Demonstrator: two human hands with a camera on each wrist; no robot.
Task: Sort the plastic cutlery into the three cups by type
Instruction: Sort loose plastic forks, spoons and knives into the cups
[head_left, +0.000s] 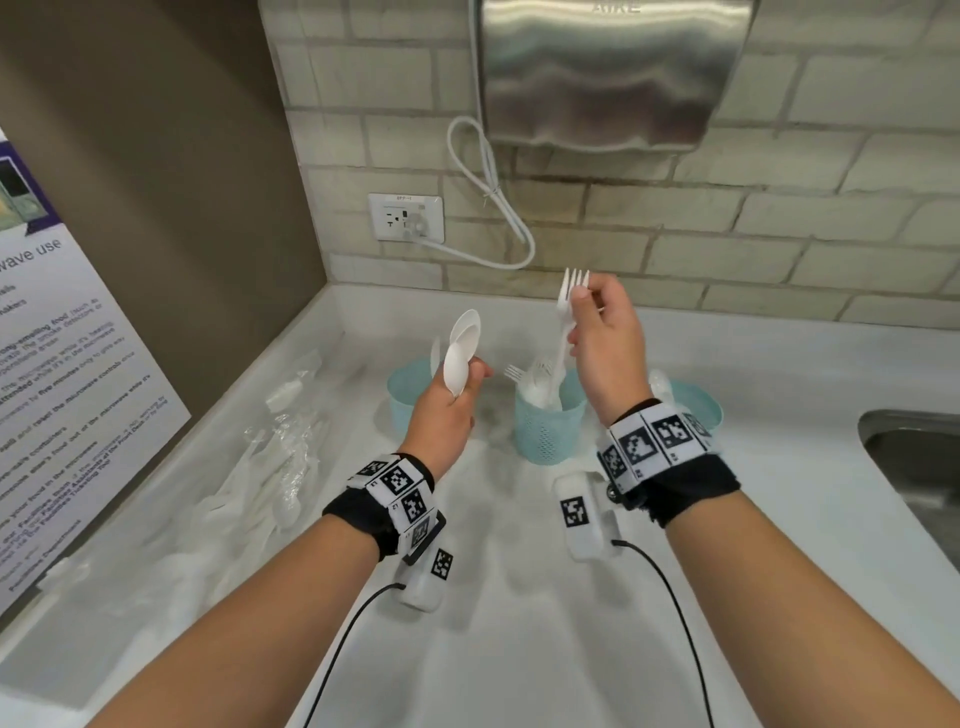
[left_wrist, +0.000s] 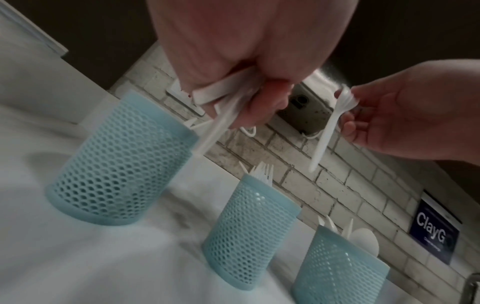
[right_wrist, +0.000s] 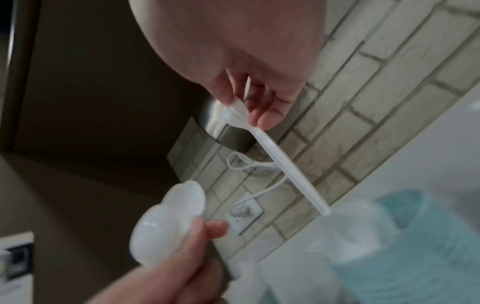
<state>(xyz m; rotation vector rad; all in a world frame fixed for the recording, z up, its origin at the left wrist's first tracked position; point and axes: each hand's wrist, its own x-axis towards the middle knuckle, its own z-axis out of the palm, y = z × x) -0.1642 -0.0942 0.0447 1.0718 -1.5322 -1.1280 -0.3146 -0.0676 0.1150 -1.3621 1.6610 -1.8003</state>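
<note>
Both hands are up over the white tabletop (head_left: 519, 597), and each one is carrying cutlery. The left hand (head_left: 447, 415) has its fingers curled round the handles of a couple of white spoons (head_left: 462, 353), bowls pointing up and overlapping, held above the left cup (head_left: 402, 400). From the left wrist view those handles stick out below the closed fingers (left_wrist: 259, 107), just over the rim of that mesh cup. Over to the right hand (head_left: 608, 353): it pinches a single white fork (head_left: 566, 312) near its head, tines up, handle angling down toward the middle cup (head_left: 545, 431). The handle tip hangs above that cup, not inside it. The middle cup already carries a bunch of forks, tines up. The right cup (head_left: 698, 405), partly hidden behind the right wrist, shows a spoon bowl and some thin white pieces poking out in the left wrist view; what those pieces are I cannot tell. The three pale blue cups stand in a row near the far tiled wall (head_left: 779, 234). On the near left of the tabletop lies a loose pile of cutlery (head_left: 275, 467) in clear wrappers. A steel sink (head_left: 914, 467) sits at the right edge.
</note>
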